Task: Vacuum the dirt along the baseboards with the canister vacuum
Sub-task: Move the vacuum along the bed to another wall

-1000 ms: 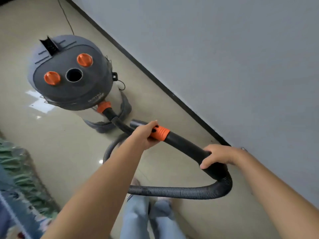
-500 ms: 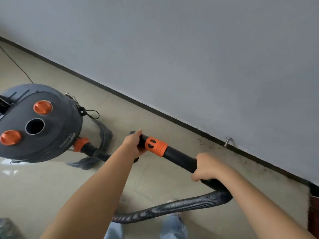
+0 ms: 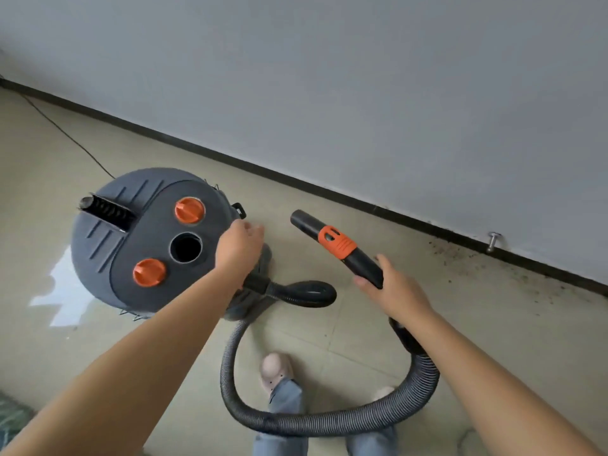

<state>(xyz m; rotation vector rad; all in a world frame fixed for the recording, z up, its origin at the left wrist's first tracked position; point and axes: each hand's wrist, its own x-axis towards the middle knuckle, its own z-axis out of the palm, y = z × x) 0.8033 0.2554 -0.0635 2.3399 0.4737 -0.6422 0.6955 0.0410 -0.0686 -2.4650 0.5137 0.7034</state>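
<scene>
The grey canister vacuum point(image 3: 131, 245), with two orange knobs and a round hole in its lid, stands on the floor at the left. Its ribbed hose point(image 3: 329, 422) loops past my feet to a black handle tube point(image 3: 335, 241) with an orange collar. My right hand point(image 3: 391, 291) grips this tube below the collar, and the tube's open end points up and to the left, off the floor. My left hand point(image 3: 240, 248) hovers over the canister's right edge with relaxed fingers and holds nothing. Dark dirt point(image 3: 513, 274) is scattered on the floor beside the black baseboard point(image 3: 296, 182) at the right.
A metal door stop point(image 3: 492, 241) sticks out of the wall just above the dirt. The vacuum's power cord point(image 3: 65, 133) trails across the floor at the far left. A patterned rug point(image 3: 13, 419) shows at the bottom left corner. My feet point(image 3: 276, 370) stand inside the hose loop.
My left hand has let go of the tube near the orange collar and moved left over the canister. The tube's free end has swung up. My view has shifted left.
</scene>
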